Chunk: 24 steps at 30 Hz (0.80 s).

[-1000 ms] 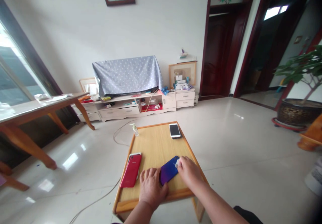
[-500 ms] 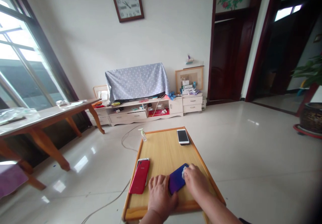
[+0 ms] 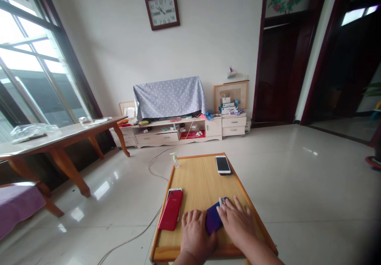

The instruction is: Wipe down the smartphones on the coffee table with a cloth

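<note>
My right hand [image 3: 238,225] lies over a blue-purple smartphone [image 3: 213,219], covering much of it. A small white wipe [image 3: 222,200] shows at its fingertips, and the hand appears to pinch it. My left hand [image 3: 197,233] rests flat on the low wooden table [image 3: 202,181], against the phone's left edge. Just left of that hand lies a red smartphone [image 3: 170,210], with a white phone edge showing beneath it. A white smartphone [image 3: 223,165] lies face up near the far edge, and a small pump bottle [image 3: 175,160] stands at the far left corner.
The low table has a raised orange-brown rim and stands on a glossy tiled floor. A thin cable [image 3: 151,221] runs along the floor on its left. Beyond are a long wooden table [image 3: 59,144], a low cream cabinet [image 3: 178,134] and dark doorways.
My right hand has slid down over the blue-purple phone, hiding more of it. The whole view has shifted and levelled slightly as my head moved.
</note>
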### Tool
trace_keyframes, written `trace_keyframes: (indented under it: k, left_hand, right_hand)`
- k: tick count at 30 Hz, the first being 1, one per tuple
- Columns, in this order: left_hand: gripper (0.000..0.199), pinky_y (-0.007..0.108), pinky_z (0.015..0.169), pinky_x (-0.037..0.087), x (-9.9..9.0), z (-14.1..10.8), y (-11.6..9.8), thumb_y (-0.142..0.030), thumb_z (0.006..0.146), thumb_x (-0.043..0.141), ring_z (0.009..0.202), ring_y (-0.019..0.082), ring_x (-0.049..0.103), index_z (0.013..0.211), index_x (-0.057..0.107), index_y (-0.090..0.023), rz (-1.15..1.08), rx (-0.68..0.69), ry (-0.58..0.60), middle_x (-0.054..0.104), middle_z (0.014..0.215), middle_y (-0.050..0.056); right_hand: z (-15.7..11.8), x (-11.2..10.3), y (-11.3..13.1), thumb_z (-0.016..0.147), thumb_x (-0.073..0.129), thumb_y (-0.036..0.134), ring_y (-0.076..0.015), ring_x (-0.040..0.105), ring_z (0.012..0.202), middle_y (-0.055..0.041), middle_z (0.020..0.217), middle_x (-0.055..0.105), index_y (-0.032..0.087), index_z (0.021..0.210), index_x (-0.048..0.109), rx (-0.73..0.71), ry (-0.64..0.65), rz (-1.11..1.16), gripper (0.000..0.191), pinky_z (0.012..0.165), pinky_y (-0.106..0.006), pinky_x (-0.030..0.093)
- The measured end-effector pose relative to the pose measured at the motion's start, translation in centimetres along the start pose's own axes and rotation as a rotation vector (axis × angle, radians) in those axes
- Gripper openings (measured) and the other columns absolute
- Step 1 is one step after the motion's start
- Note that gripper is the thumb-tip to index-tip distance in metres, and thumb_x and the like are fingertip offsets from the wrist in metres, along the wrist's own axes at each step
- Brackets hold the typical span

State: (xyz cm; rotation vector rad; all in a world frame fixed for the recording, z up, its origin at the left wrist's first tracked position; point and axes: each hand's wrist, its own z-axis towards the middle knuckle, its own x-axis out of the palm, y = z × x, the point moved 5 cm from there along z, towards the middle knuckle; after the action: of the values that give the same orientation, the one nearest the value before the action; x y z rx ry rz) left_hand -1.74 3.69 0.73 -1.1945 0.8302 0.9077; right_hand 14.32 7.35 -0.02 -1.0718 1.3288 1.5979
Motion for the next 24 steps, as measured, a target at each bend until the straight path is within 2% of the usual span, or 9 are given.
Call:
trace_keyframes:
  k: [3, 5, 8, 10, 12, 15, 18, 21, 24]
  left_hand:
    - [0.05, 0.048, 0.115, 0.018, 0.1, 0.0, 0.3, -0.05, 0.073, 0.059, 0.115, 0.03, 0.051, 0.12, 0.064, -0.033, 0.004, -0.002, 0.003, 0.064, 0.112, 0.006]
    - [0.049, 0.048, 0.114, 0.019, 0.2, 0.1, 0.4, -0.05, 0.074, 0.058, 0.114, 0.03, 0.051, 0.12, 0.064, -0.033, 0.01, -0.002, 0.004, 0.064, 0.112, 0.005]
    - [0.053, 0.047, 0.114, 0.019, 0.4, 0.2, 0.3, -0.048, 0.073, 0.06, 0.115, 0.029, 0.051, 0.124, 0.062, -0.032, 0.038, 0.008, 0.017, 0.064, 0.113, 0.006]
    - [0.054, 0.046, 0.114, 0.019, 0.6, 0.3, 0.3, -0.048, 0.074, 0.06, 0.117, 0.029, 0.049, 0.125, 0.061, -0.031, 0.064, 0.017, 0.03, 0.063, 0.114, 0.007]
    - [0.054, 0.046, 0.114, 0.02, 0.8, 0.4, 0.2, -0.047, 0.075, 0.06, 0.117, 0.029, 0.049, 0.126, 0.061, -0.03, 0.078, 0.022, 0.035, 0.063, 0.115, 0.007]
    - [0.054, 0.045, 0.113, 0.021, 0.9, 0.6, 0.2, -0.047, 0.076, 0.059, 0.117, 0.029, 0.049, 0.128, 0.06, -0.03, 0.094, 0.025, 0.036, 0.062, 0.117, 0.007]
    - [0.054, 0.045, 0.113, 0.021, 0.9, 0.7, 0.3, -0.047, 0.077, 0.059, 0.118, 0.029, 0.049, 0.128, 0.059, -0.03, 0.108, 0.02, 0.044, 0.062, 0.118, 0.007]
    - [0.054, 0.045, 0.112, 0.02, 0.9, 0.7, 0.2, -0.048, 0.077, 0.059, 0.118, 0.029, 0.049, 0.128, 0.059, -0.031, 0.115, 0.02, 0.048, 0.063, 0.118, 0.007]
    - [0.052, 0.044, 0.111, 0.022, 1.0, 0.7, 0.2, -0.048, 0.078, 0.059, 0.116, 0.028, 0.05, 0.127, 0.06, -0.03, 0.117, 0.025, 0.033, 0.063, 0.117, 0.006]
  right_hand:
    - [0.2, 0.6, -0.1, 0.1, 0.033, 0.051, -0.0343, 0.035, 0.143, -0.006, 0.139, 0.061, 0.03, 0.127, 0.067, -0.06, -0.035, 0.013, 0.048, 0.113, -0.057, 0.019]
    - [0.0, 1.2, 0.4, 0.099, 0.04, 0.04, -0.0294, 0.047, 0.134, -0.0064, 0.13, 0.067, 0.029, 0.114, 0.072, -0.12, -0.046, 0.054, 0.036, 0.111, -0.049, 0.025]
    - [0.1, 1.1, 0.2, 0.097, 0.043, 0.029, -0.0233, 0.063, 0.106, -0.0062, 0.101, 0.075, 0.025, 0.086, 0.071, -0.094, -0.089, 0.098, 0.031, 0.095, -0.036, 0.038]
    - [0.7, 0.7, -0.6, 0.096, 0.044, 0.032, -0.0222, 0.065, 0.093, -0.0051, 0.089, 0.073, 0.023, 0.08, 0.068, -0.034, -0.111, 0.137, 0.03, 0.083, -0.032, 0.041]
    - [1.6, 0.3, -1.7, 0.097, 0.042, 0.035, -0.0205, 0.065, 0.09, -0.004, 0.092, 0.074, 0.024, 0.087, 0.068, 0.021, -0.129, 0.281, 0.03, 0.076, -0.028, 0.043]
    - [2.8, 0.4, -3.5, 0.097, 0.036, 0.04, -0.0197, 0.067, 0.089, -0.004, 0.097, 0.075, 0.024, 0.102, 0.069, 0.138, -0.092, 0.443, 0.037, 0.073, -0.027, 0.047]
    - [3.2, 0.0, -4.6, 0.097, 0.034, 0.038, -0.022, 0.066, 0.106, -0.0072, 0.117, 0.072, 0.022, 0.124, 0.065, 0.214, -0.133, 0.394, 0.044, 0.086, -0.031, 0.049]
    - [2.9, -0.7, -3.9, 0.099, 0.031, 0.036, -0.0222, 0.055, 0.127, -0.0083, 0.138, 0.06, 0.02, 0.138, 0.057, 0.118, -0.194, 0.286, 0.049, 0.104, -0.033, 0.041]
    - [1.3, 0.0, -1.3, 0.103, 0.023, 0.042, -0.022, 0.043, 0.139, -0.0079, 0.147, 0.053, 0.02, 0.139, 0.057, -0.08, -0.052, 0.22, 0.054, 0.116, -0.036, 0.029]
